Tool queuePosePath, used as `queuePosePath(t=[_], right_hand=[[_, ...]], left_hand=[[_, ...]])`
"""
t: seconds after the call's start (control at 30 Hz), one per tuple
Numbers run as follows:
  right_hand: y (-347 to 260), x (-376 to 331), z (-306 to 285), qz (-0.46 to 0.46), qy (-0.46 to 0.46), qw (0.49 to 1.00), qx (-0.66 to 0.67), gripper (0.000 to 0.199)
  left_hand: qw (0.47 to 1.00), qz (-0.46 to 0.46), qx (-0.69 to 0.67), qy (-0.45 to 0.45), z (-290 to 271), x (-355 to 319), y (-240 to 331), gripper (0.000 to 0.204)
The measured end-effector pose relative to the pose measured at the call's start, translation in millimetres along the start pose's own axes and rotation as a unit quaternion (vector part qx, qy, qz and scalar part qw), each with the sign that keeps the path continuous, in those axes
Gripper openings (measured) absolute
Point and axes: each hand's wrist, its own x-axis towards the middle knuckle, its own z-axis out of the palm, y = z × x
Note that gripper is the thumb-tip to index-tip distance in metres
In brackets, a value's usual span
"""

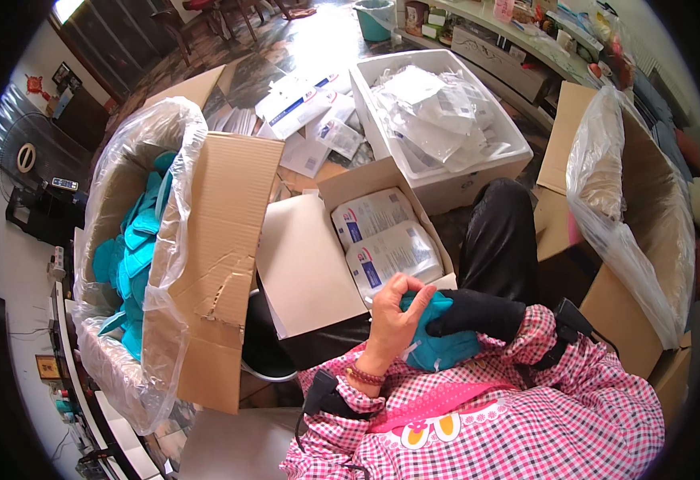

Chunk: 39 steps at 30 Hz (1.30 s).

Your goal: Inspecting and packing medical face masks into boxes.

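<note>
Close to my chest is a teal fabric piece, soft and padded-looking, with a small pale tag or thread at its lower edge. My right hand, in a black glove, grips it from the right side. My bare left hand is closed at its upper left edge, thumb and fingertips pinched together. What lies between those fingertips is too small to make out. Just beyond my hands stands an open carton with two plastic-wrapped packs inside. More teal fabric pieces fill a plastic-lined box at my left.
The lined cardboard box rises high on the left. Ahead, a white foam box holds many clear plastic bags. Flat white packets lie on the floor beside it. Another plastic-lined box stands at the right.
</note>
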Motion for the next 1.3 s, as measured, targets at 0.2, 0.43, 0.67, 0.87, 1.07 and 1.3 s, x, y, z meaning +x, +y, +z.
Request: queuePosePath(t=[0.2, 0.43, 0.67, 0.87, 1.07, 1.3], right_hand=[[-1, -12, 4, -0.035, 0.093, 0.994, -0.035, 0.036], [-26, -16, -28, -0.102, 0.201, 0.974, 0.029, 0.032], [-31, -20, -47, -0.086, 0.181, 0.977, -0.069, 0.034], [-73, -39, -63, -0.073, 0.201, 0.977, -0.023, 0.028], [-48, -43, -99, -0.135, 0.250, 0.956, -0.073, 0.025], [-52, -43, -96, -0.080, 0.245, 0.965, 0.043, 0.029]], left_hand=[[0.998, -0.052, 0.017, 0.022, 7, -3, 10, 0.027], [0.989, 0.002, 0.073, -0.127, -8, -2, 16, 0.045], [0.983, 0.026, 0.095, -0.153, -11, 3, 11, 0.033], [0.949, 0.081, 0.251, -0.175, -40, 11, 12, 0.016], [0.936, 0.053, 0.301, -0.174, -73, 21, 16, 0.008], [0.954, 0.055, 0.246, -0.162, -68, 17, 9, 0.010]])
